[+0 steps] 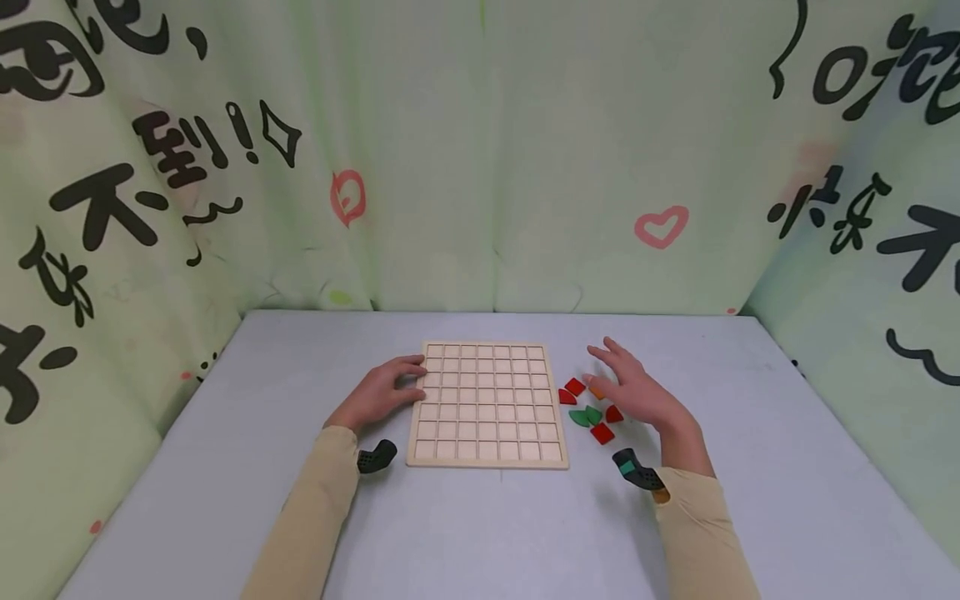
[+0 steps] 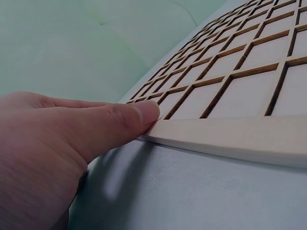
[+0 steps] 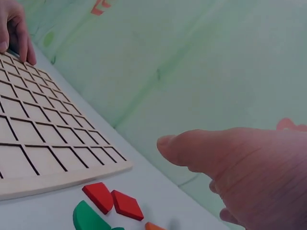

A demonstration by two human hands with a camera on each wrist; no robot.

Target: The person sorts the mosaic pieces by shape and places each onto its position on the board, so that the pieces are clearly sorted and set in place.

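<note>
A pale wooden grid board [image 1: 488, 468] with many square cells lies on the table. At its left edge my left hand [image 1: 381, 390] rests, thumb and fingers touching the rim; the left wrist view shows the thumb [image 2: 136, 117] on the frame. To the right of the board my right hand [image 1: 637, 390] hovers over small pieces, fingers spread and holding nothing. Those pieces include a red square [image 1: 602, 433], another red square [image 1: 574, 387], red rounded pieces [image 1: 567, 397] [image 1: 614, 414], green leaf-like pieces [image 1: 580, 417] and an orange piece [image 1: 596, 392], partly hidden by the hand.
The white table [image 1: 465, 533] ends at a pale green curtain [image 1: 562, 167] with black writing and red hearts. A dark wrist device [image 1: 377, 457] sits by the left sleeve, and another [image 1: 637, 471] by the right one.
</note>
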